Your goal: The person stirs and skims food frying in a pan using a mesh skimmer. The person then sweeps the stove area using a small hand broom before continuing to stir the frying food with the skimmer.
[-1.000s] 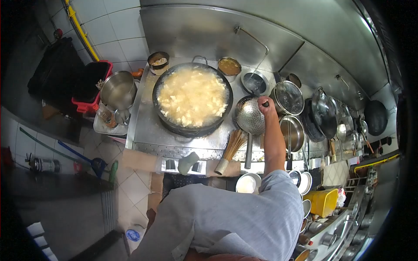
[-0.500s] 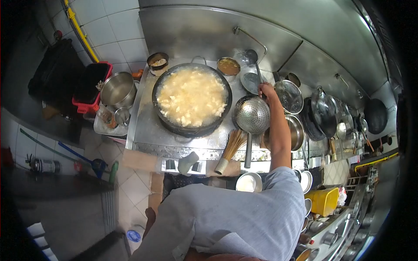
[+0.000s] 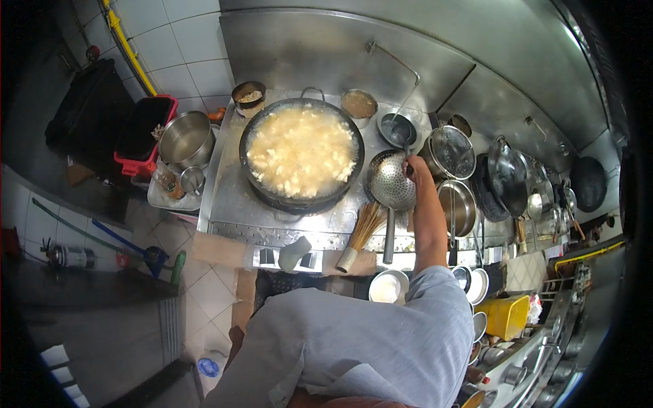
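My right hand (image 3: 416, 168) is closed around the handle of a ladle (image 3: 406, 143). The ladle's dark bowl is down at a round metal basin (image 3: 386, 138), and a thin stream seems to fall there from the bent tap pipe (image 3: 401, 61). Just left of that hand lies a perforated strainer (image 3: 391, 180), its handle towards me. A large black wok (image 3: 246, 166) of cloudy, bubbling liquid holds many pale chunks (image 3: 303, 149). My left hand is out of view.
A bamboo brush (image 3: 360, 234) and a grey cloth (image 3: 293, 253) lie along the stove's front edge. Metal pots (image 3: 457, 207) stand right of my arm. Behind the wok is a bowl of brownish liquid (image 3: 358, 104). At left stands a steel pot (image 3: 185, 141).
My right hand has come back towards me with the ladle. The ladle's bowl has dropped from beside the tap pipe to the basin.
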Action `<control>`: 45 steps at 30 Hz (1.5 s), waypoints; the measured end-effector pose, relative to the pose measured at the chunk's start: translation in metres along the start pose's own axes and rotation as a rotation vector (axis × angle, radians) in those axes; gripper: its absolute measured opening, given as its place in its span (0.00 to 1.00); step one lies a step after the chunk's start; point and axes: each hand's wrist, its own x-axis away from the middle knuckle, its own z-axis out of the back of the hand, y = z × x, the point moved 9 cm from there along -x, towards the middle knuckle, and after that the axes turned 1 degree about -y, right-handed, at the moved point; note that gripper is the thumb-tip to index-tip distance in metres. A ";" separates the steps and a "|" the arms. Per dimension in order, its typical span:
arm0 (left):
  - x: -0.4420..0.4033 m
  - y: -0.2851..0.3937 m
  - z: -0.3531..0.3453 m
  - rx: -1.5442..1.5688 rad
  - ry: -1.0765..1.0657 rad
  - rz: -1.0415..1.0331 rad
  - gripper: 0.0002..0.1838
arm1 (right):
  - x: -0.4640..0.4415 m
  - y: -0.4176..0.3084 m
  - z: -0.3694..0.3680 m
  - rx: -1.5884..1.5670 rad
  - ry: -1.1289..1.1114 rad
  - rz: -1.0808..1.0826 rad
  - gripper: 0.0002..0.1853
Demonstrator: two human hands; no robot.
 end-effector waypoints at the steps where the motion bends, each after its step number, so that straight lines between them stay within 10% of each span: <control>1: 0.000 -0.001 -0.002 -0.007 0.003 -0.001 0.07 | -0.005 0.007 -0.008 -0.350 -0.104 -0.155 0.07; 7: 0.002 -0.002 -0.001 -0.024 0.024 0.007 0.08 | 0.002 -0.028 -0.034 -1.365 -0.497 -0.307 0.10; 15: 0.013 0.013 0.016 -0.049 0.059 0.023 0.09 | 0.010 -0.094 -0.059 -0.836 -0.479 -0.161 0.12; 20: 0.023 0.017 0.021 -0.052 0.135 0.041 0.09 | -0.013 -0.118 -0.037 0.286 -0.161 0.220 0.04; 22: 0.026 0.020 0.030 -0.046 0.149 0.048 0.09 | -0.019 -0.124 -0.032 0.775 0.061 0.495 0.16; 25: 0.015 0.011 0.013 -0.039 -0.047 0.085 0.08 | 0.058 -0.111 -0.036 0.736 0.220 0.709 0.18; 28: 0.023 0.020 0.044 -0.044 0.403 -0.062 0.08 | 0.121 -0.071 -0.035 0.725 0.300 0.774 0.19; 31: 0.020 0.032 0.045 -0.127 0.371 -0.449 0.08 | 0.183 0.004 -0.040 0.582 0.391 0.846 0.24; 32: -0.007 0.011 0.017 -0.042 0.113 -0.276 0.08 | 0.217 0.023 -0.049 0.494 0.381 0.778 0.27; 37: -0.038 -0.024 0.038 -0.015 0.199 -0.447 0.08 | 0.330 0.134 -0.085 0.472 0.444 0.598 0.35; 40: -0.070 -0.076 0.036 0.471 0.180 -0.190 0.13 | 0.367 0.171 -0.104 0.535 0.426 0.371 0.36; 45: -0.094 -0.118 0.008 0.416 -0.010 -0.112 0.13 | 0.364 0.230 -0.110 0.784 0.540 0.400 0.39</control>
